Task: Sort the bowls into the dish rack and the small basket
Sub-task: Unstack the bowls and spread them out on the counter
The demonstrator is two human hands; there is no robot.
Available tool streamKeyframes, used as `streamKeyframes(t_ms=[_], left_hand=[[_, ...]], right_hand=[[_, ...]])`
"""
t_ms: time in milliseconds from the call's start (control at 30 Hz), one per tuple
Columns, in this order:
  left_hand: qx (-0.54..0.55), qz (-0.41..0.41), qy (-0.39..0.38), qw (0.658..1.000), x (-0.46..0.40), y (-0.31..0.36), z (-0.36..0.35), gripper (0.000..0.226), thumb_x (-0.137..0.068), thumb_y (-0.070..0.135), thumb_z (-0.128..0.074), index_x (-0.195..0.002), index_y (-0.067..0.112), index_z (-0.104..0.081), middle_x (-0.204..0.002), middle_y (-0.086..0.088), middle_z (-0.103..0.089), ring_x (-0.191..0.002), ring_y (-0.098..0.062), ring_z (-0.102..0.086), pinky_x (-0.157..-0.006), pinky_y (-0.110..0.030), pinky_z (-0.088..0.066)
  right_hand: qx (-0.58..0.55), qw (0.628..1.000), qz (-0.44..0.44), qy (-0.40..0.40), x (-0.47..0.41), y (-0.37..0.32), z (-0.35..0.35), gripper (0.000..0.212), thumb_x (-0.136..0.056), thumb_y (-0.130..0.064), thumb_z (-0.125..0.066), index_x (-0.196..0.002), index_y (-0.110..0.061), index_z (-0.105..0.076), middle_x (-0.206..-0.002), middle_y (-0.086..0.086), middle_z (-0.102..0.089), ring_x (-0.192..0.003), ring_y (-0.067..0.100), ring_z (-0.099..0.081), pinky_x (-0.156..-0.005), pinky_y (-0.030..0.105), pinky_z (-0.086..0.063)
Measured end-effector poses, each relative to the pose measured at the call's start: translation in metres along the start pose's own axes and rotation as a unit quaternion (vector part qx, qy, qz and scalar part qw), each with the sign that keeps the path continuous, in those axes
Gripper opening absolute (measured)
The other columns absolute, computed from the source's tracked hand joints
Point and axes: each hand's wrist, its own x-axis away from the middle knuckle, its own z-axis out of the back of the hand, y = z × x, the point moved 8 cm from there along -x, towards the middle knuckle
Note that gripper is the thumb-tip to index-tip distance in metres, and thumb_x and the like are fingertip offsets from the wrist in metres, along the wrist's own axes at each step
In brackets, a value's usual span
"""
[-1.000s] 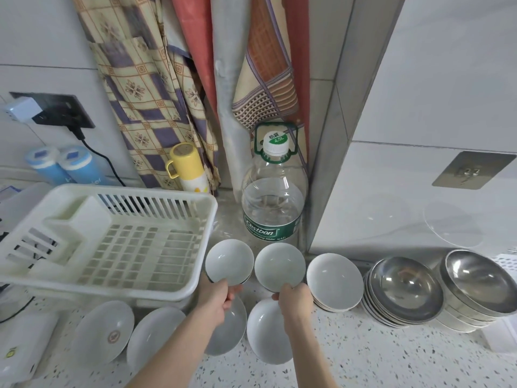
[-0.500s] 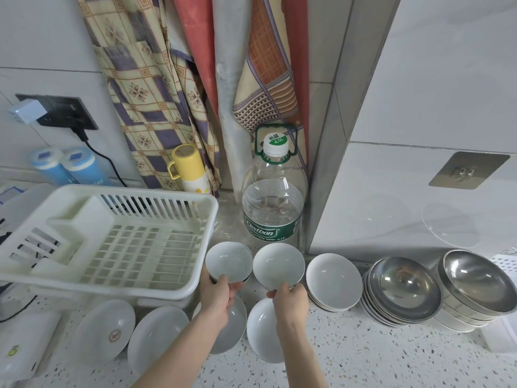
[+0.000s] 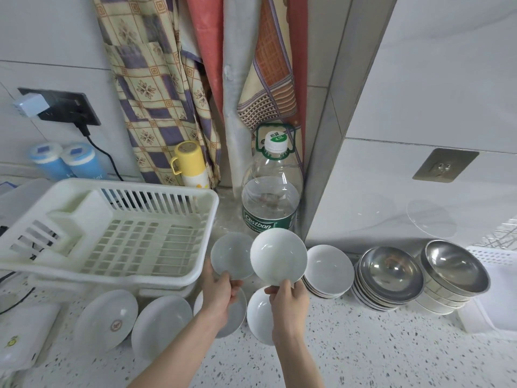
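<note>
My left hand (image 3: 219,292) grips the near rim of a white bowl (image 3: 230,254), tilted up beside the right end of the white dish rack (image 3: 117,233). A second white bowl (image 3: 278,256) is held by its near rim in my right hand (image 3: 288,301); it overlaps the first bowl's right edge and sits slightly higher. Below my hands more white bowls lean on the counter (image 3: 260,315). A stack of white bowls (image 3: 328,271) and two stacks of steel bowls (image 3: 390,274) (image 3: 454,266) stand to the right. A white basket (image 3: 492,254) shows at the far right edge.
A large water bottle (image 3: 270,203) stands right behind the held bowls, against the wall corner. A yellow flask (image 3: 190,163) and two blue bottles (image 3: 65,161) line the back wall. Two white plates (image 3: 107,320) lean under the rack. A white device (image 3: 19,331) lies at the left edge.
Both hands have lifted their bowls off the counter. The right bowl rose more and now overlaps the left one.
</note>
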Motion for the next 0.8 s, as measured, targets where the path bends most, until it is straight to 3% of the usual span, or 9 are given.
streamKeyframes(t_ms=[167,300,433,800], left_hand=[[0.002,0.003,-0.061,0.998,0.021,0.000,0.002,0.062,-0.095,-0.004,-0.034,-0.138,0.041,-0.039,-0.069,-0.013,-0.063,-0.044,-0.011,-0.045,-0.034,-0.017,-0.025],[-0.020,0.001,-0.109,0.994,0.050,-0.002,0.019,0.065,-0.094,0.002,-0.037,-0.127,0.058,-0.042,-0.061,-0.006,-0.061,-0.043,-0.009,-0.038,-0.037,-0.018,-0.023],[-0.022,-0.015,-0.140,0.990,0.080,-0.012,0.052,0.078,-0.091,-0.001,-0.037,-0.128,0.067,-0.039,-0.059,-0.007,-0.058,-0.041,-0.009,-0.036,-0.037,-0.020,-0.025],[-0.067,0.027,-0.128,0.989,0.129,-0.095,0.125,0.075,-0.093,-0.002,-0.036,-0.138,0.058,-0.032,-0.058,-0.014,-0.057,-0.040,-0.013,-0.025,-0.038,-0.020,-0.021]], right_hand=[[-0.069,0.997,0.043,0.003,0.041,-0.002,0.010,0.019,-0.089,0.000,-0.039,-0.081,-0.004,-0.056,-0.054,0.003,-0.061,-0.051,0.010,-0.050,-0.052,0.025,-0.041],[-0.123,0.990,0.063,0.000,0.078,0.006,0.020,0.017,-0.090,0.003,-0.039,-0.080,-0.003,-0.052,-0.057,0.004,-0.053,-0.048,0.008,-0.044,-0.043,0.018,-0.035],[-0.146,0.987,0.061,0.002,0.106,0.022,0.037,0.019,-0.092,0.002,-0.040,-0.078,-0.004,-0.051,-0.051,0.005,-0.053,-0.041,0.006,-0.036,-0.038,0.017,-0.029],[-0.050,0.995,-0.014,0.079,0.140,0.104,0.083,0.019,-0.088,0.006,-0.040,-0.073,0.002,-0.051,-0.045,0.011,-0.054,-0.031,0.011,-0.033,-0.032,0.018,-0.026]])
